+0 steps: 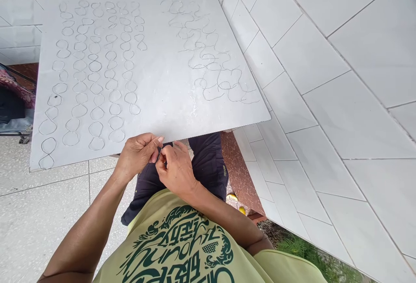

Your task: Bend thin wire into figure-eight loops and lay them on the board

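Note:
My left hand (139, 153) and my right hand (175, 168) meet at the near edge of a white board (156, 96). Thumb and fingers of both are pinched together, close to each other, on a small thin wire (161, 149); most of it is hidden by the fingers. To the left on the board lie rows of thin wires bent into figure-eight loops (96, 135). Loose S-curved wires (208, 68) lie in an overlapping band on the right side.
White tiled walls (292, 57) border the board at the back and right. Below are my dark trousers (208, 157), a speckled floor (48, 209) and a reddish-brown ledge (242, 174). Dark cloth items (13, 101) sit at far left, green plants (302, 252) at lower right.

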Action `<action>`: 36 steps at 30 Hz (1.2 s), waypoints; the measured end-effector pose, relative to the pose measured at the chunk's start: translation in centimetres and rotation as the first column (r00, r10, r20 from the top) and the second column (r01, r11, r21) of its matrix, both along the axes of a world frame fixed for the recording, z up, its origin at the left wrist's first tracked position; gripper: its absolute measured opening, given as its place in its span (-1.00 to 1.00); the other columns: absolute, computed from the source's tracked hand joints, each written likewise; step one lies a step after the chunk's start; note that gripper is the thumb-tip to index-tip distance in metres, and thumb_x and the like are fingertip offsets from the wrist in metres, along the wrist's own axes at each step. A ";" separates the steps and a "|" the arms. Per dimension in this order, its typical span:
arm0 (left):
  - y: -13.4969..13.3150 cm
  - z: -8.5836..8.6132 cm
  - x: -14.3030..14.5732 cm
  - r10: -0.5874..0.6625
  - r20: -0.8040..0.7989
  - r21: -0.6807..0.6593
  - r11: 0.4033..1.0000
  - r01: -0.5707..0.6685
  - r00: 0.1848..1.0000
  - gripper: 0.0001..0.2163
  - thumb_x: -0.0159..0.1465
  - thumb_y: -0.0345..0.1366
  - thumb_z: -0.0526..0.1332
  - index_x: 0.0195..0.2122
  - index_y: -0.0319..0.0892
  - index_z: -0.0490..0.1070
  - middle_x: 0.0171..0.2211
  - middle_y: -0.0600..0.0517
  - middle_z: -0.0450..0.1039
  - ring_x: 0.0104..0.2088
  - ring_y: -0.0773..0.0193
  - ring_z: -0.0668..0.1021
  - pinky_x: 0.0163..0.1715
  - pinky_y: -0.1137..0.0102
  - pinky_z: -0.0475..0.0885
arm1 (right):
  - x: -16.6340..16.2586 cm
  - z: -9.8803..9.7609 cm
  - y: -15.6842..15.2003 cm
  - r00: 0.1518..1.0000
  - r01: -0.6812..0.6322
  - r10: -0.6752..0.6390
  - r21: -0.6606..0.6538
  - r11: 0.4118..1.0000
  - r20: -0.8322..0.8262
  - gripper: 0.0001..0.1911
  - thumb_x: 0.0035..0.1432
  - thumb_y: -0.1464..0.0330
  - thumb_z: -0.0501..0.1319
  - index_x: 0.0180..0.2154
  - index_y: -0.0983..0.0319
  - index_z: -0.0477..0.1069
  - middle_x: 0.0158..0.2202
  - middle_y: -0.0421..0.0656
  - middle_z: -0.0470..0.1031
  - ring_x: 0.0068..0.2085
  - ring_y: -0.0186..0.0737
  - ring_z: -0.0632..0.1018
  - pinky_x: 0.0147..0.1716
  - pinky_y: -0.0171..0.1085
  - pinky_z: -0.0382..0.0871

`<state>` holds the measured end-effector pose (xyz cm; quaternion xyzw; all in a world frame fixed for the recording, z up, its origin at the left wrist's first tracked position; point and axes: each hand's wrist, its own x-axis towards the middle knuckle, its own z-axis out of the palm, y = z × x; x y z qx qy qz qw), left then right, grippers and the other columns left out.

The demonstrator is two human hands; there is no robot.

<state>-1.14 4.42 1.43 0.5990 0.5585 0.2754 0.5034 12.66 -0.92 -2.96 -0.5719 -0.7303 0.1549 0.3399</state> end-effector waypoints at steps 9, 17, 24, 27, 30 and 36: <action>1.5 0.7 -1.4 0.071 0.237 -0.097 0.994 -0.050 0.969 -0.71 0.32 -0.05 0.34 -0.41 -0.16 0.55 -0.75 0.14 0.26 -0.71 0.44 0.18 -0.68 0.45 0.02 | 5.0 2.7 -1.0 0.937 0.147 -0.126 0.040 0.988 -0.326 -0.80 0.39 0.33 0.16 0.01 0.16 0.42 0.00 -0.01 0.57 0.06 -0.04 0.56 0.18 0.04 0.38; 2.6 0.7 -1.2 0.054 0.292 -0.207 0.978 0.008 0.955 -0.70 0.26 -0.05 0.40 -0.41 -0.20 0.56 -0.77 0.14 0.25 -0.74 0.48 0.17 -0.73 0.51 -0.03 | 6.3 1.6 -0.6 0.474 -0.443 -0.194 -0.423 0.790 -0.859 -0.70 0.34 0.11 0.28 -0.16 0.22 0.49 -0.43 -0.20 0.54 -0.51 -0.33 0.47 -0.54 -0.33 0.36; 2.9 0.9 -0.8 0.077 0.282 -0.202 0.979 -0.019 0.956 -0.72 0.28 -0.09 0.39 -0.42 -0.20 0.56 -0.76 0.14 0.26 -0.75 0.49 0.18 -0.75 0.54 0.00 | 5.4 0.4 -0.4 0.262 -0.456 -0.307 -0.398 0.796 -0.915 -0.73 0.32 0.15 0.31 -0.27 0.20 0.37 -0.43 -0.16 0.63 -0.52 -0.28 0.56 -0.56 -0.33 0.41; 2.7 0.4 -0.8 0.126 0.309 -0.187 0.980 -0.070 0.943 -0.73 0.28 -0.10 0.39 -0.42 -0.20 0.56 -0.76 0.14 0.26 -0.74 0.49 0.18 -0.75 0.53 0.01 | 4.9 0.2 -0.6 0.186 -0.438 -0.326 -0.376 0.817 -0.927 -0.73 0.32 0.17 0.32 -0.28 0.20 0.36 -0.43 -0.15 0.63 -0.52 -0.28 0.56 -0.55 -0.32 0.43; 2.3 -0.2 -0.7 0.204 0.357 -0.214 0.968 -0.133 0.912 -0.73 0.28 -0.09 0.40 -0.42 -0.20 0.56 -0.76 0.14 0.25 -0.74 0.48 0.18 -0.74 0.52 0.00 | 4.4 0.0 -0.8 0.128 -0.430 -0.340 -0.362 0.827 -0.931 -0.77 0.33 0.21 0.31 -0.27 0.21 0.37 -0.42 -0.15 0.63 -0.51 -0.27 0.57 -0.53 -0.31 0.45; 2.3 -0.1 -1.0 0.170 0.306 -0.175 0.977 -0.120 0.937 -0.67 0.30 -0.01 0.36 -0.37 -0.21 0.59 -0.72 0.10 0.33 -0.73 0.44 0.25 -0.74 0.50 0.11 | 4.2 -0.1 -1.2 0.230 -0.452 -0.330 -0.401 0.797 -0.915 -0.76 0.33 0.20 0.31 -0.26 0.21 0.37 -0.44 -0.15 0.63 -0.54 -0.29 0.55 -0.55 -0.33 0.43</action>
